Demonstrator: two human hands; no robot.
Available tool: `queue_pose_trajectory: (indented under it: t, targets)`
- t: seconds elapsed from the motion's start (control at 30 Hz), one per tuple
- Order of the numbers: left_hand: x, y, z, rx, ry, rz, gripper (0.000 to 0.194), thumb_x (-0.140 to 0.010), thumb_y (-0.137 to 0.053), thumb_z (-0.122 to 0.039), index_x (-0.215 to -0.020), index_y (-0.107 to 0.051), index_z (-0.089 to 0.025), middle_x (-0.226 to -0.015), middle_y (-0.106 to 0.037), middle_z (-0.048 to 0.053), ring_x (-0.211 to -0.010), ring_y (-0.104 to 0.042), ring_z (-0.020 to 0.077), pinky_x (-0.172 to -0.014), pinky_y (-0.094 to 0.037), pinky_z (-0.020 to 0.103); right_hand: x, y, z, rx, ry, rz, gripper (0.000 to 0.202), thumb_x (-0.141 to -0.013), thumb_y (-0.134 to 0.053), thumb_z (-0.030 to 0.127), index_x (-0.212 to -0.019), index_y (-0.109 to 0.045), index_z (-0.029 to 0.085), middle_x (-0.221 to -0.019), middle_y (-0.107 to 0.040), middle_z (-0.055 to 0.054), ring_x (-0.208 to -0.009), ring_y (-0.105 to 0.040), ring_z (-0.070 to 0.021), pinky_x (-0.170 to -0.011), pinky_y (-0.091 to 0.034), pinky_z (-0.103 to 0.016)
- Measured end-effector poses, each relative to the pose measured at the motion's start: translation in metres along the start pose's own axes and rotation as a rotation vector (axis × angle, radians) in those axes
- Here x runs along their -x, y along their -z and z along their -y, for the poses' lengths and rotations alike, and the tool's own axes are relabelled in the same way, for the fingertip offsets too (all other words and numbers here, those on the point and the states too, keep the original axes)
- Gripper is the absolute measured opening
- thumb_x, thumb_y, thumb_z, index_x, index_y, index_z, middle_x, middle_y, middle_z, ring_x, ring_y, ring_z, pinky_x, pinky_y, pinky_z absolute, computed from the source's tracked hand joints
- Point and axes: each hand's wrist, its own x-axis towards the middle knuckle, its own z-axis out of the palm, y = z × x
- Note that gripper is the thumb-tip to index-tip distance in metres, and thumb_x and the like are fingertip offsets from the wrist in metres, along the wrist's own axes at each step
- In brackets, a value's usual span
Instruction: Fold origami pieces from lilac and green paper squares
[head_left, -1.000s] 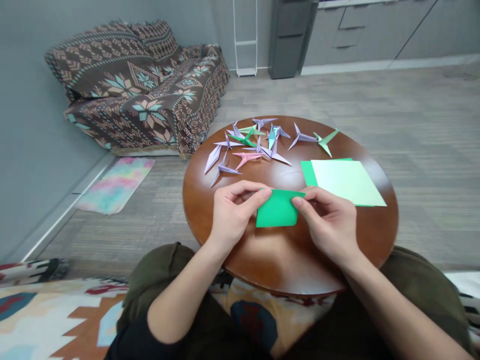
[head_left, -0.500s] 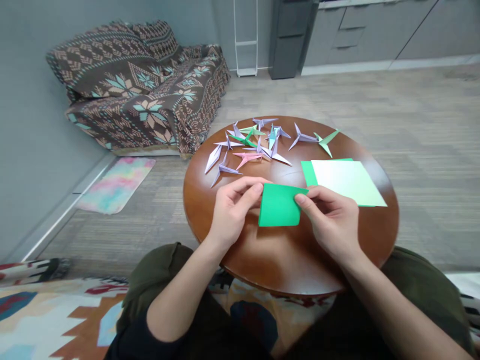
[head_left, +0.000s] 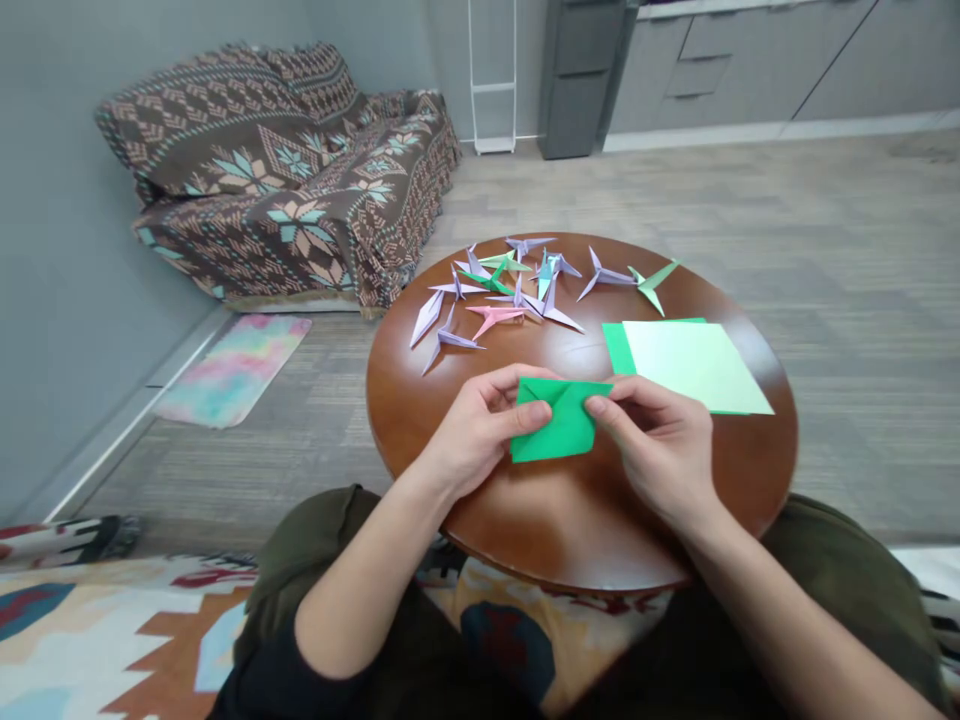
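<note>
Pinches the left part of the folded green paper (head_left: 568, 432) with the left grip (head_left: 486, 430), thumb across its front, nearer than the folded paper figures (head_left: 495, 317). Holds it over the middle of the desk (head_left: 555, 525). Clamps its upper right corner in the right grip (head_left: 666, 440), between thumb and fingers, near the stacked green sheets (head_left: 697, 365).

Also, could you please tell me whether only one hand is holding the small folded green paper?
No, the left hand and the right hand both grip the small folded green paper, one at each side.
</note>
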Motion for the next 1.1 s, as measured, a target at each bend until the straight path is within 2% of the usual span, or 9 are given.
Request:
queue_pose_trajectory:
  t: [0.1,0.2,0.3,0.43,0.67,0.87,1.0,1.1]
  targets:
    - [-0.002,0.0,0.003,-0.01,-0.048,-0.034,0.027,-0.072,-0.094,-0.038,-0.087,-0.081,-0.019,-0.079,-0.076,0.002,-0.068,-0.068,0.0119,-0.068,-0.057,0.021,0.001,0.0,-0.001,0.009,0.051,0.002,0.02,-0.088,-0.079,0.025,-0.072,-0.068,0.022,-0.069,-0.065,0.002,-0.064,-0.056,-0.0143,-0.059,-0.046,-0.025]
    - [-0.004,0.004,0.007,-0.151,-0.243,-0.066,0.02,-0.078,-0.09,-0.033,-0.089,-0.082,-0.019,-0.084,-0.079,0.003,-0.076,-0.071,0.0133,-0.073,-0.058,0.021,0.001,0.0,-0.002,0.018,0.062,-0.031,0.019,-0.088,-0.079,0.024,-0.072,-0.068,0.023,-0.067,-0.064,0.003,-0.062,-0.056,-0.0138,-0.058,-0.046,-0.025]
    - [-0.005,0.009,0.009,-0.276,-0.398,-0.087,0.023,-0.081,-0.088,-0.031,-0.101,-0.082,-0.021,-0.098,-0.081,0.005,-0.088,-0.076,0.0175,-0.082,-0.061,0.025,0.0,0.0,-0.002,0.015,0.034,-0.027,0.019,-0.088,-0.079,0.024,-0.071,-0.069,0.023,-0.065,-0.064,0.004,-0.06,-0.055,-0.0129,-0.057,-0.045,-0.024]
    - [-0.004,0.011,0.007,-0.364,-0.486,-0.123,0.022,-0.08,-0.088,-0.027,-0.101,-0.082,-0.023,-0.101,-0.082,0.005,-0.09,-0.077,0.0172,-0.083,-0.062,0.024,0.0,0.001,-0.002,0.008,0.001,-0.014,0.019,-0.087,-0.08,0.025,-0.072,-0.07,0.023,-0.065,-0.066,0.004,-0.06,-0.057,-0.0124,-0.057,-0.046,-0.023]
    - [-0.003,0.007,0.003,-0.439,-0.523,-0.202,0.017,-0.076,-0.089,-0.024,-0.092,-0.083,-0.019,-0.087,-0.081,0.004,-0.076,-0.076,0.0148,-0.069,-0.062,0.021,0.0,0.0,-0.002,0.023,0.0,-0.005,0.019,-0.087,-0.079,0.025,-0.071,-0.07,0.023,-0.063,-0.065,0.005,-0.058,-0.057,-0.0117,-0.056,-0.046,-0.022]
    - [-0.001,0.001,-0.001,-0.441,-0.528,-0.25,0.014,-0.074,-0.089,-0.021,-0.086,-0.081,-0.018,-0.072,-0.076,0.0,-0.062,-0.069,0.0102,-0.058,-0.056,0.017,0.002,-0.001,0.001,0.032,0.025,0.007,0.02,-0.09,-0.077,0.024,-0.072,-0.069,0.023,-0.065,-0.064,0.004,-0.059,-0.055,-0.0117,-0.057,-0.046,-0.023]
    - [0.003,-0.004,-0.001,-0.45,-0.5,-0.266,0.018,-0.071,-0.092,-0.022,-0.083,-0.08,-0.018,-0.067,-0.074,-0.001,-0.059,-0.067,0.0096,-0.055,-0.055,0.017,0.001,0.0,0.006,-0.044,0.03,0.117,0.009,-0.088,-0.08,0.022,-0.081,-0.073,0.024,-0.076,-0.07,0.004,-0.068,-0.061,-0.0118,-0.062,-0.049,-0.022]
    - [0.006,-0.009,0.001,-0.472,-0.449,-0.225,0.019,-0.071,-0.093,-0.024,-0.085,-0.08,-0.018,-0.07,-0.076,0.0,-0.06,-0.069,0.0112,-0.057,-0.056,0.019,-0.001,0.0,0.008,-0.059,0.03,0.194,0.009,-0.084,-0.084,0.02,-0.086,-0.076,0.025,-0.081,-0.073,0.004,-0.072,-0.064,-0.0126,-0.065,-0.05,-0.023]
